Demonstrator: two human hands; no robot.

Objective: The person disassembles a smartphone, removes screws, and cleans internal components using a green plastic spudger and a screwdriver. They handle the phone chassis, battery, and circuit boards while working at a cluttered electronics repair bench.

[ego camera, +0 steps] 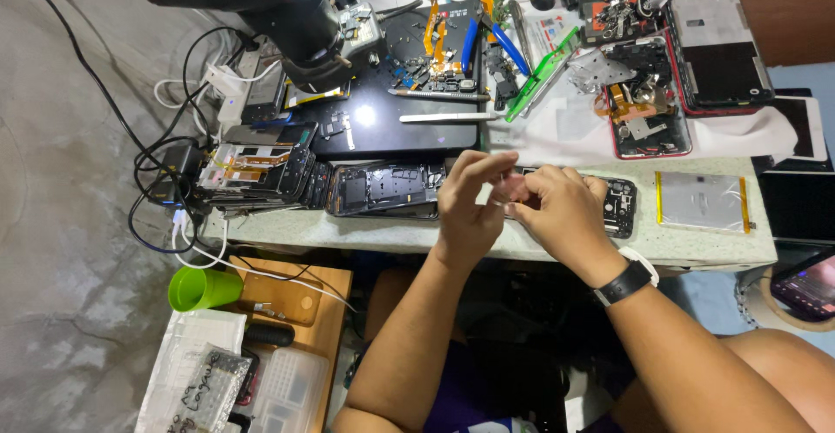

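Left hand: the left hand (470, 207) is hovering at the centre of the frame, fingers curled and pinching toward the right hand; what it grips is too small to tell.
Right hand: the right hand (557, 211), wearing a black wristband, is closing loosely over an opened black phone frame (619, 207).
Phone frame: it is lying on the pale speckled desk (365, 233), just right of centre.
Neighbours: a second dismantled black phone chassis (383, 189) is lying left of the hands; a silver flat battery with yellow edges (701, 201) is resting at the right.
Lower left: a bright green plastic cup (202, 289) is lying on its side.
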